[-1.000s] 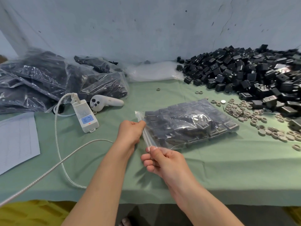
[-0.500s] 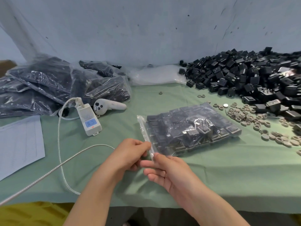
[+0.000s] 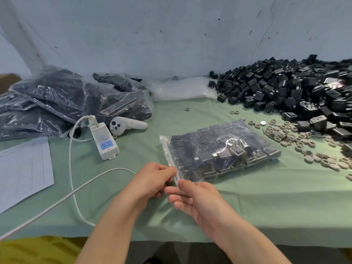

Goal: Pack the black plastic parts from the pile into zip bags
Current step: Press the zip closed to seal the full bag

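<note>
A clear zip bag full of black plastic parts lies flat on the green cloth in the middle of the table. Its zip edge runs along the left side. My left hand pinches the near end of that zip edge from the left. My right hand pinches the same corner from the right, thumb on top. A big pile of loose black parts fills the far right of the table.
Several filled bags are heaped at the far left. A white power strip with a braided cable, a white controller, a paper sheet, empty clear bags and scattered beige rings lie around.
My left hand slid down the zip edge from the far end to the near corner, meeting my right hand. The bag has stayed in place.
</note>
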Available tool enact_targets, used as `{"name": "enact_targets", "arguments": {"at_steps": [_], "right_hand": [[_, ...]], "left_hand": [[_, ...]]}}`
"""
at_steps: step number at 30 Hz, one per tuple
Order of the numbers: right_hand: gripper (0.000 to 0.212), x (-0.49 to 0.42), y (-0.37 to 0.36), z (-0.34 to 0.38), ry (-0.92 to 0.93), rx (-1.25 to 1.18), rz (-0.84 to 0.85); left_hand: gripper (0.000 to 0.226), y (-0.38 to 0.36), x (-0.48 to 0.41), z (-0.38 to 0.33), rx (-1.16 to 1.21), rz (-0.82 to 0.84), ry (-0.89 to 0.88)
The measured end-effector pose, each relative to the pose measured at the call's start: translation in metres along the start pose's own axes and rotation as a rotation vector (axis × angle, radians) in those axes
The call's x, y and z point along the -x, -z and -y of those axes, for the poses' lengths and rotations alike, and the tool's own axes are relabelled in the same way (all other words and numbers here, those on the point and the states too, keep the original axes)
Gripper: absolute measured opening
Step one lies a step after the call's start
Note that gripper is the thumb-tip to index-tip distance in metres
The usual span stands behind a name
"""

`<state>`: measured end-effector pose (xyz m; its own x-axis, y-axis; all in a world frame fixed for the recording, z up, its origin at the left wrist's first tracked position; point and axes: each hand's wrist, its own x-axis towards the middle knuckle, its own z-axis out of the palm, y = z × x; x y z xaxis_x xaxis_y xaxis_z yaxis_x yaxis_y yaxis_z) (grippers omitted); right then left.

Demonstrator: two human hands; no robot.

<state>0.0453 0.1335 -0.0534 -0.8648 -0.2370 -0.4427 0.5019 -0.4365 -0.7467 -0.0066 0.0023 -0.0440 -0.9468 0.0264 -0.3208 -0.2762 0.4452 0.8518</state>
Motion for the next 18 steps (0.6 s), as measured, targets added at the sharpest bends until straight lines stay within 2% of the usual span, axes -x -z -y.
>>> {"name": "enact_targets", "arguments": {"at_steps": [6,18], "right_hand": [[0.026,-0.0006,0.0008,0.0027,0.007,0.012,-0.002],[0.024,0.0006,0.0008,0.0034,0.046,0.01,-0.005]], "left_hand": [[0.037,-0.003,-0.0006,-0.002,0.008,-0.009,-0.019],[0.03,0.0012,0.0037,-0.0022,0.145,0.094,0.027]]}}
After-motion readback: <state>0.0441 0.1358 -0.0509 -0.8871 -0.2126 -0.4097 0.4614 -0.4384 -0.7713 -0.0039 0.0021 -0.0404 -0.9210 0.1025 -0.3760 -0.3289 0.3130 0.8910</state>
